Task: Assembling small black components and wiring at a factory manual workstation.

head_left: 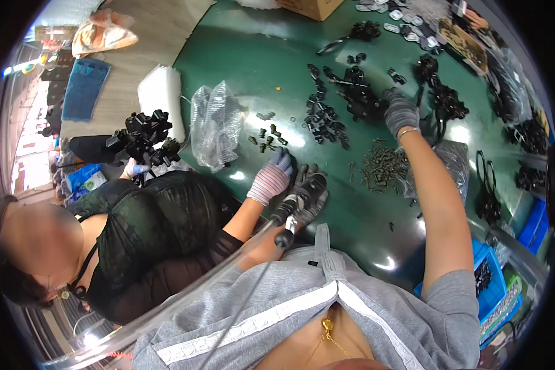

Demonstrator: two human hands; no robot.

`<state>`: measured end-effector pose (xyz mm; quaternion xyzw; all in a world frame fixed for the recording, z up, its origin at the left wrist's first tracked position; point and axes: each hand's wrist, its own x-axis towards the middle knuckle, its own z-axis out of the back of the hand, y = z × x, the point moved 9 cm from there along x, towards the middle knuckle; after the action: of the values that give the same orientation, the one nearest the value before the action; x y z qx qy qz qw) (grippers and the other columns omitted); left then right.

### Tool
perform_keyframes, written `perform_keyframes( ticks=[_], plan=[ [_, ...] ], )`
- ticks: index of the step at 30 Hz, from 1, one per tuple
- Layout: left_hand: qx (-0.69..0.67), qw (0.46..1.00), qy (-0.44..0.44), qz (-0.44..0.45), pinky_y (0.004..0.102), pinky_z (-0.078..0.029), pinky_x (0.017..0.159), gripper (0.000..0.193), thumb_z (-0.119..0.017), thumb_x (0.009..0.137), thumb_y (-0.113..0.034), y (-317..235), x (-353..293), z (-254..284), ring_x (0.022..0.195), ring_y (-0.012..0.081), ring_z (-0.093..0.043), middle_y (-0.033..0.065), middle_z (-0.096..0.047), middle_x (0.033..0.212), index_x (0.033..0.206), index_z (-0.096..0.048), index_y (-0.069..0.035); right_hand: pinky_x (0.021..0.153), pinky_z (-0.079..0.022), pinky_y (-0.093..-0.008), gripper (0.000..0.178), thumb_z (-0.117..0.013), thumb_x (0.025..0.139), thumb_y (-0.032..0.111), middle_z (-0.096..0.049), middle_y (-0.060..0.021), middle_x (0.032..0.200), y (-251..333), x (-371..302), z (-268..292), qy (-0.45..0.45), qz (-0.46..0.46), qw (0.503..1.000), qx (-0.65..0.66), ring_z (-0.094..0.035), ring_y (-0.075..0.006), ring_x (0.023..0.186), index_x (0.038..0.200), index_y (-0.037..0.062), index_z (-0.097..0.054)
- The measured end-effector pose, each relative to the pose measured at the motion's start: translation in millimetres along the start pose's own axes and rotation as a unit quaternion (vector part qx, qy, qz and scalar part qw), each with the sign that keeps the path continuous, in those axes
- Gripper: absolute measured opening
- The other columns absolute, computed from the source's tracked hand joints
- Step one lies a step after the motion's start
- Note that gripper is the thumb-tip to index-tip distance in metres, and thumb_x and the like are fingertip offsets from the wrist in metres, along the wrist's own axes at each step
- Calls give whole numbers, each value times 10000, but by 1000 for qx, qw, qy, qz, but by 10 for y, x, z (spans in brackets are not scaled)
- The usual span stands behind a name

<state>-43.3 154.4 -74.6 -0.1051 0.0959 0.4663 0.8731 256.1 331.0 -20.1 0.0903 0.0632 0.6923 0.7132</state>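
A worker's gloved left hand [308, 196] grips a black-handled power screwdriver [288, 216] upright over the green table [240, 49]. The gloved right hand [401, 112], stretched ahead, closes on a black plastic assembly [361, 95]; dark screws [382, 165] lie heaped beneath that forearm.

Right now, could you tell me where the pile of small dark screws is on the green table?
In the head view, the screw pile lies right of centre on the green table, just below the right hand and beside that forearm.

screws [381, 165] on table [240, 49], bag [214, 123] left
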Motion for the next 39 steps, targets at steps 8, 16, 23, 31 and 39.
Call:
perform_keyframes(
  ticks=[8, 16, 23, 31, 39],
  plan=[
    [-145, 984, -89, 56, 535, -136, 1171, 612, -516, 914, -409, -31, -65, 330, 1408, 394, -269, 187, -341, 1510, 1445, -401, -126, 855, -500, -374, 405, -664, 802, 29, -657, -201, 1042, 458, -1964, 412, -74, -142, 953, 256, -631, -373, 987, 1195, 63, -572],
    [-76, 984, -154, 39, 517, -172, 1162, 588, -504, 889, -454, -43, -91, 381, 1396, 333, -311, 111, -385, 1494, 1407, -460, -179, 851, -490, -398, 383, -679, 761, 64, -665, -211, 1043, 666, -3718, 31, 168, -242, 929, 225, -632, -361, 991, 1135, 12, -616],
    [-412, 893, -156, 93, 431, -333, 1093, 459, -641, 901, -301, -47, -275, 364, 1283, 269, -458, 113, -480, 1395, 1308, -536, -119, 987, -449, -443, 556, -716, 774, 229, -592, -218, 1236, 884, -3679, -359, 76, -307, 886, 338, -565, -391, 1152, 1270, 52, -539],
    [-503, 856, -110, 48, 420, -404, 1059, 656, -737, 812, -219, -736, -660, 555, 1245, 371, -472, 210, -448, 1348, 1379, -444, -68, 994, -439, -410, 572, -673, 880, 314, -502, -239, 1325, 1339, -3484, -276, 167, -200, 881, 396, -525, -376, 1175, 1302, -35, -508],
    [-432, 890, -126, 74, 401, -441, 1016, 677, -745, 796, -132, -758, -395, 399, 1207, 336, -519, 203, -489, 1305, 1382, -415, -53, 524, -484, -277, 430, -644, 929, 239, -681, -113, 943, 1079, -3763, -541, 224, -326, 784, 478, -642, -156, 700, 1270, -8, -562]
  ],
)
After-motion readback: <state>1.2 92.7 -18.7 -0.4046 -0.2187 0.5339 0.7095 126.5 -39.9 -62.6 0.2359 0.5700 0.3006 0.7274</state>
